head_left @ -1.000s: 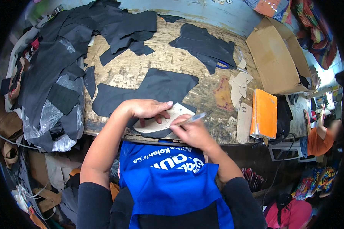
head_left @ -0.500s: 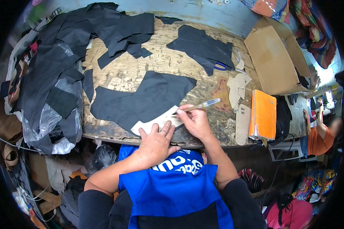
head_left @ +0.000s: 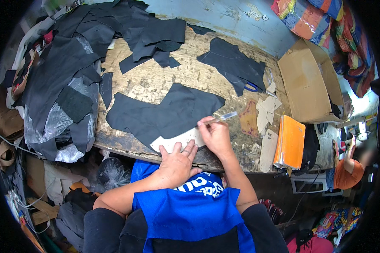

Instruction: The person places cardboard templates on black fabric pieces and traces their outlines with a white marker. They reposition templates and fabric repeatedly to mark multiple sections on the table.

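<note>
Works at a worn wooden counter (head_left: 147, 80). Has at the left a big heap of black flexible sheets (head_left: 50, 92), and at the right an open brown cardboard box (head_left: 304, 80). Has in front a wide, irregular black sheet (head_left: 164, 111), lying flat, and toward the front right a rectangular orange book (head_left: 290, 143). Presses a flat, cream-coloured template (head_left: 169, 145) on the lower part of this black sheet, near the counter's front edge, with the left hand (head_left: 177, 162) laid flat, fingers apart. Clamps in the right hand (head_left: 215, 137) a slim brownish pen (head_left: 226, 117), just beside the template's upper right end. Cannot see clearly the pen's tip.
</note>
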Available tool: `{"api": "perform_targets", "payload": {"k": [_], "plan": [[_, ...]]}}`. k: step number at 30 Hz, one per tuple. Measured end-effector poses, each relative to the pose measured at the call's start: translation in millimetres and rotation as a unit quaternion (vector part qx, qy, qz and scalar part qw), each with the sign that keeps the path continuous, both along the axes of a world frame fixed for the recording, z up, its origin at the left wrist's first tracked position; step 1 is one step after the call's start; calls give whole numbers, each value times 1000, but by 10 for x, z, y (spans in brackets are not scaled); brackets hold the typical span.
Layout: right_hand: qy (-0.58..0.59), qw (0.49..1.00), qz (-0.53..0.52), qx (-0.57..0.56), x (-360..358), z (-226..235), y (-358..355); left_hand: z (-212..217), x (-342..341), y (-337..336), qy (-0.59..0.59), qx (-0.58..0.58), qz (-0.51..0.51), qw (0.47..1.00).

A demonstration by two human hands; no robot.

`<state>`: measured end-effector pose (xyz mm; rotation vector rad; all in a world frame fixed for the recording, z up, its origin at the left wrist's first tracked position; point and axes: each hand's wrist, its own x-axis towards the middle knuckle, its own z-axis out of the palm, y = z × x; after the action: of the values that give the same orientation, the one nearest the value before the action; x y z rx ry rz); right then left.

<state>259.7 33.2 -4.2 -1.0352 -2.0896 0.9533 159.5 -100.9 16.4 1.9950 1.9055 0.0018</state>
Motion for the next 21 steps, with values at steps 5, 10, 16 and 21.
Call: {"api": "perform_targets", "payload": {"k": [5,10,16,21], "plan": [[32,998,-34,47,32,-97,66,-10,8,11,-14,-11,6,1000],[34,998,-43,37,46,-139,34,9,9,11,-18,-5,10,1000],[-45,996,-35,68,393,52,-98,-6,1,12,0,-7,0,1000],[-78,991,-107,7,715,63,-143,-29,-104,91,-31,28,61,997]]}}
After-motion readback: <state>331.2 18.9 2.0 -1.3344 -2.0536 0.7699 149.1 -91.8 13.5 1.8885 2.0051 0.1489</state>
